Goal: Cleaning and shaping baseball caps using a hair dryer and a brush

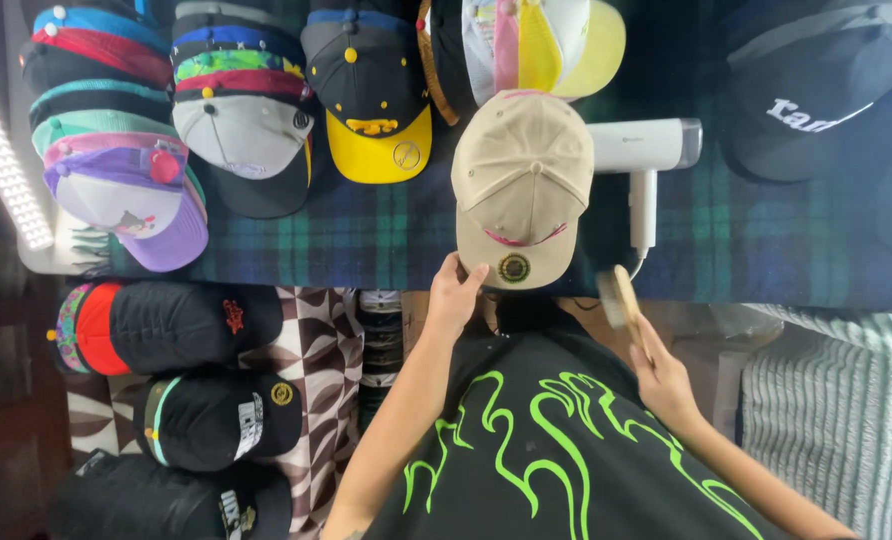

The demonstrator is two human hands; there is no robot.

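One beige cap (522, 185) lies crown-up on the dark plaid cloth (366, 235), its brim toward the person at the table's near edge. The left hand (454, 292) pinches the brim's left corner, fingers clamped on it. The right hand (663, 378) holds one wooden brush (621, 297), fingers wrapped round its handle, the blurred head just beside the brim's right corner and apart from it. One white hair dryer (644, 165) lies just behind the cap on its right. Four stacks of caps stand along the far side; how many each holds I cannot tell. One dark cap (816, 85) sits alone at far right. Three black caps (191, 395) lie below the table at left.
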